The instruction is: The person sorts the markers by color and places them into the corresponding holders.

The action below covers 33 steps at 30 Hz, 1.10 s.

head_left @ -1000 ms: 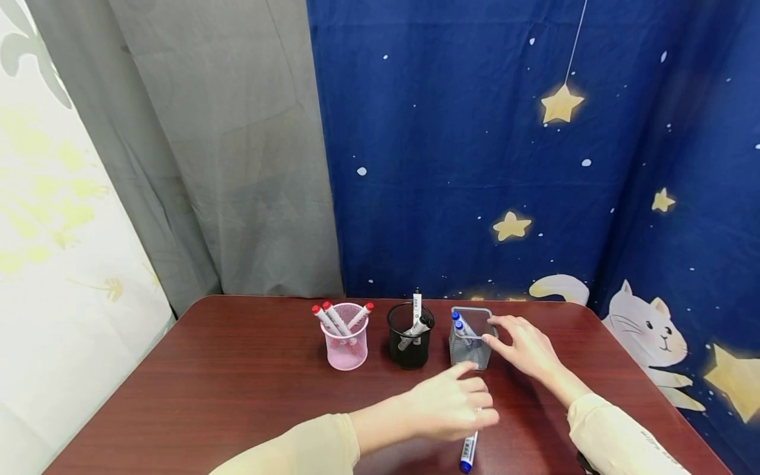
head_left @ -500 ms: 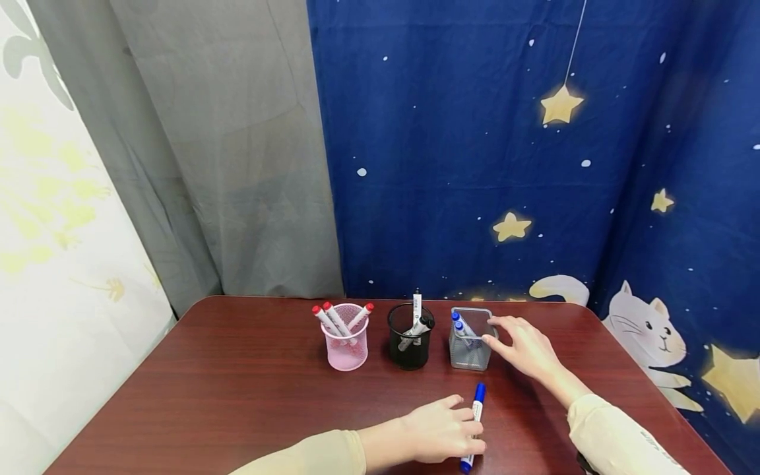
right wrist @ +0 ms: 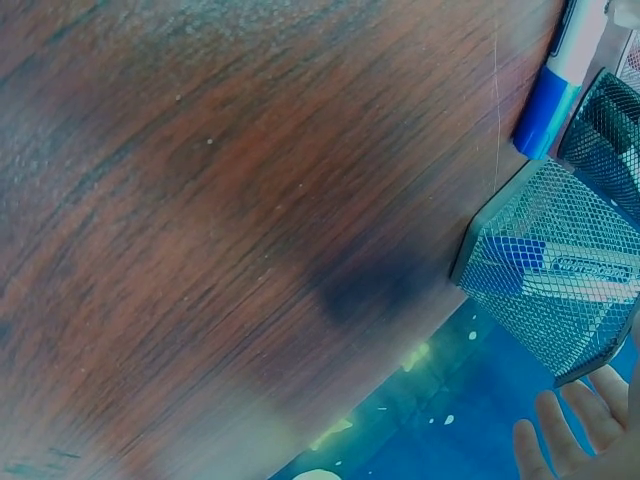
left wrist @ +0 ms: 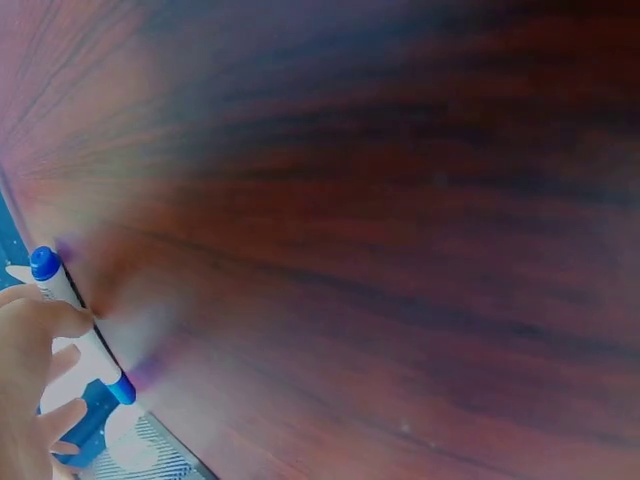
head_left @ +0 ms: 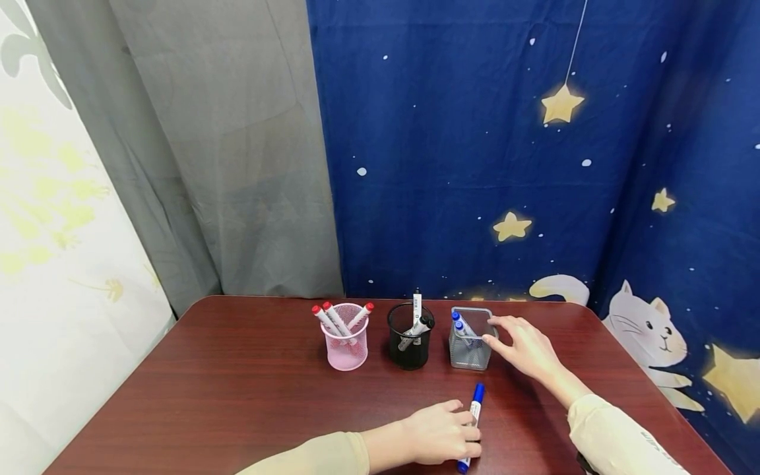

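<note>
In the head view, my left hand (head_left: 439, 432) pinches a white marker (head_left: 475, 410) that lies on the table near the front, its blue cap pointing towards the back. The left wrist view shows the thumb across the barrel of this marker (left wrist: 97, 352) and the fingers on its far side. My right hand (head_left: 525, 346) holds the grey mesh pen holder (head_left: 471, 357) by the right side of its rim, thumb at the front corner. Blue-capped markers (head_left: 463, 328) lean inside that holder. In the right wrist view, fingertips (right wrist: 592, 405) spread by its rim.
A black mesh cup (head_left: 410, 356) with black-capped markers stands left of the grey holder. Farther left is a pink mesh cup (head_left: 346, 358) with red-capped markers. The reddish-brown table (head_left: 249, 376) ends at a grey curtain (head_left: 249, 218) and a blue one (head_left: 427, 218).
My left hand has come down and towards the front onto the loose marker, and its fingers have closed round the barrel. The right hand stays at the grey holder.
</note>
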### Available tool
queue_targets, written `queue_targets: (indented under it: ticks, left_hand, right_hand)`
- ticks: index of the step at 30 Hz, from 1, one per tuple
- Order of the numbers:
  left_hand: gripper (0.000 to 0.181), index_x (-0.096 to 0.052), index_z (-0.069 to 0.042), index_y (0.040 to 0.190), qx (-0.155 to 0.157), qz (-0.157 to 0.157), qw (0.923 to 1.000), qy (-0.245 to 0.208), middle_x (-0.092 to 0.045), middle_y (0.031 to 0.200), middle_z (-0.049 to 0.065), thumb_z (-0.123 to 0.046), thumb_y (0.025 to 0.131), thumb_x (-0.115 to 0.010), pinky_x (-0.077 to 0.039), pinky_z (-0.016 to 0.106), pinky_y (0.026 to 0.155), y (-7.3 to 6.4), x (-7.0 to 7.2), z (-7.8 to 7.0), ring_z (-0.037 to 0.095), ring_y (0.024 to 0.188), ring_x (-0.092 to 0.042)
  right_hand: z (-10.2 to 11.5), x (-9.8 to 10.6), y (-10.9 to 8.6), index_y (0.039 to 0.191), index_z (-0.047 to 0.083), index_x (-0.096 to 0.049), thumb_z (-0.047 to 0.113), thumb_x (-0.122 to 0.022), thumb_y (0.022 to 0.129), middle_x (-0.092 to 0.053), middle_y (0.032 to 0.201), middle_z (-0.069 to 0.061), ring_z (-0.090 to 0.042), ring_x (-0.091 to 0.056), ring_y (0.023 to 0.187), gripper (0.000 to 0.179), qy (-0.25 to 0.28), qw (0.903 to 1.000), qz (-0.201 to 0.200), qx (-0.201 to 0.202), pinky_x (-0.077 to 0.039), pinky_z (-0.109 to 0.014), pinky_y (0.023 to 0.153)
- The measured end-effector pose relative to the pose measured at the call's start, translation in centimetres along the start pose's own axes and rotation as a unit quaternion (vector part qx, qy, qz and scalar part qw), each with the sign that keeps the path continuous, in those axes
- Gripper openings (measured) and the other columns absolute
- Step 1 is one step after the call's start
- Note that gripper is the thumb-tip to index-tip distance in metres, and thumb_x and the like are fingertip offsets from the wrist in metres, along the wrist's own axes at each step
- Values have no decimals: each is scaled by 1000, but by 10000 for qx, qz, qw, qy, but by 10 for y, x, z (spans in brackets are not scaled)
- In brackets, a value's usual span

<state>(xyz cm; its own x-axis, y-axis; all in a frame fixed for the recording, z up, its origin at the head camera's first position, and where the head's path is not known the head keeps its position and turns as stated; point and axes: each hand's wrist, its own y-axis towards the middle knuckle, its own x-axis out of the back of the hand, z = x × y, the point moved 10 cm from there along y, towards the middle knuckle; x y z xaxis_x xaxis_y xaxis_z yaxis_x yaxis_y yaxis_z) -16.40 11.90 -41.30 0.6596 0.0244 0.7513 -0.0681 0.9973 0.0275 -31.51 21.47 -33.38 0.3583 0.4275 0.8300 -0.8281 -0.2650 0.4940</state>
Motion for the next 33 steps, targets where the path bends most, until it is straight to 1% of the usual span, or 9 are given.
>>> queue_targets:
  ticks: [4,10,14,16,21,24,27,30,33]
  left_hand:
    - [15,-55,-35,91,-23,-167,9999,37,-52,93,-19,-35,77,-59,-33,23,78,-1,3,1,3,92,-44]
    - [12,-53,-34,90,-116,-450,9989,-34,-51,89,-18,-31,79,-57,-33,22,78,-5,8,0,2,91,-46]
    - [10,-53,-34,92,-214,-486,9985,-106,-52,88,-19,-31,83,-52,-33,23,79,-7,8,-2,1,90,-48]
    - [10,-53,-35,93,-248,-504,9984,-118,-51,87,-19,-32,83,-51,-33,24,80,-8,8,-4,1,88,-48]
    - [12,-53,-35,94,-212,-537,9982,-129,-52,87,-18,-34,82,-52,-33,27,85,-8,13,-3,2,88,-48]
    - [13,-53,-35,95,-195,-527,9984,-117,-52,87,-18,-32,83,-51,-32,29,87,-9,17,-2,2,88,-49]
    - [13,-53,-34,96,-211,-544,9981,-197,-52,87,-18,-31,84,-51,-32,30,89,-10,19,-1,3,88,-49]
    - [12,-53,-33,96,-203,-621,9974,-306,-52,87,-18,-30,85,-51,-31,29,89,-11,24,1,2,87,-49]
    - [12,-54,-33,96,-168,-770,9961,-402,-52,87,-18,-30,85,-50,-31,28,89,-12,30,4,2,86,-49]
  right_hand:
    - [0,0,0,107,12,-62,41,-62,79,-59,106,-9,-26,-52,97,40,-7,10000,-21,5,-44,-46,73]
    - [-1,0,0,107,12,-61,42,-61,79,-59,107,-8,-26,-52,97,41,-3,10000,-6,-20,-44,-46,72]
    - [-1,0,0,107,12,-62,42,-62,79,-59,107,-8,-26,-52,97,41,7,10000,-32,1,-44,-46,73]
    - [0,0,0,107,12,-62,42,-62,79,-59,107,-8,-26,-52,97,41,6,10000,-37,9,-44,-46,73]
    - [-1,-1,0,107,12,-61,43,-61,79,-59,107,-8,-26,-52,97,42,11,10000,-16,-27,-44,-47,73]
    - [-1,-1,0,107,12,-61,43,-61,79,-59,106,-8,-26,-52,97,42,13,10000,-8,-42,-44,-47,72]
    - [-1,-1,0,107,13,-61,44,-61,80,-59,106,-8,-26,-51,98,42,7,10000,6,-46,-44,-47,72]
    - [-1,-1,-1,108,13,-61,44,-60,80,-59,107,-8,-26,-51,98,42,-1,10000,25,-54,-44,-47,72]
    - [-1,-1,0,107,12,-61,43,-61,80,-59,106,-8,-26,-51,98,42,3,10000,38,-49,-43,-47,73]
